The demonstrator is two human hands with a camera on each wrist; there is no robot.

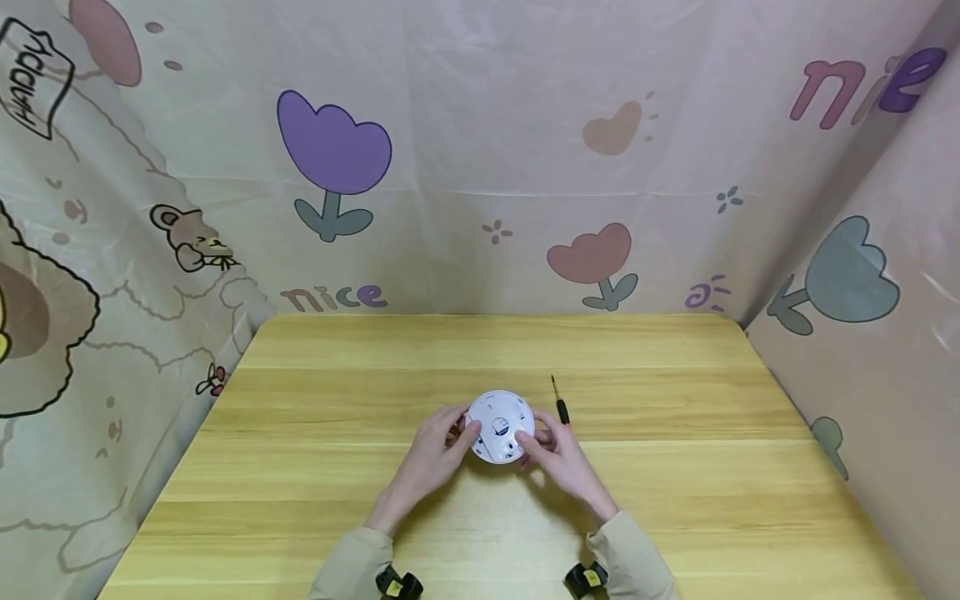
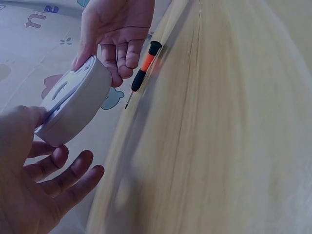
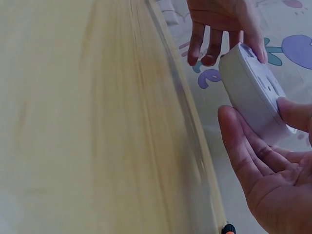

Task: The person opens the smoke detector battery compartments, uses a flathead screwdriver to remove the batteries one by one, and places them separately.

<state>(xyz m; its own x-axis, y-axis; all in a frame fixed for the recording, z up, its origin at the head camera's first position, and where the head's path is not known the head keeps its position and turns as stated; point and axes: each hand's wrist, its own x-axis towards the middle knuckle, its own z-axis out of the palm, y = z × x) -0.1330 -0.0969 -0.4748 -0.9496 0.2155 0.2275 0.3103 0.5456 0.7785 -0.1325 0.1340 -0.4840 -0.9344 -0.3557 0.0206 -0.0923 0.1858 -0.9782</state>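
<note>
A round white plastic device (image 1: 491, 410), flat like a smoke alarm, is held above the table between both hands. Its recessed face, with a hole in the middle and small slots, is turned up toward the head camera. My left hand (image 1: 435, 450) grips its left edge, thumb on the face and fingers beneath. On the opposite edge my right hand (image 1: 564, 460) holds it likewise, thumb pressing near the lower right. In the left wrist view the device's smooth side wall (image 2: 80, 107) shows between the two hands. The fingertips under it are partly hidden in the head view.
A small screwdriver (image 1: 561, 407) with a black and orange handle lies on the wooden table (image 1: 337, 400), just beyond my right hand, its tip pointing away. Patterned cloth (image 1: 465, 100) hangs behind the table and along both sides.
</note>
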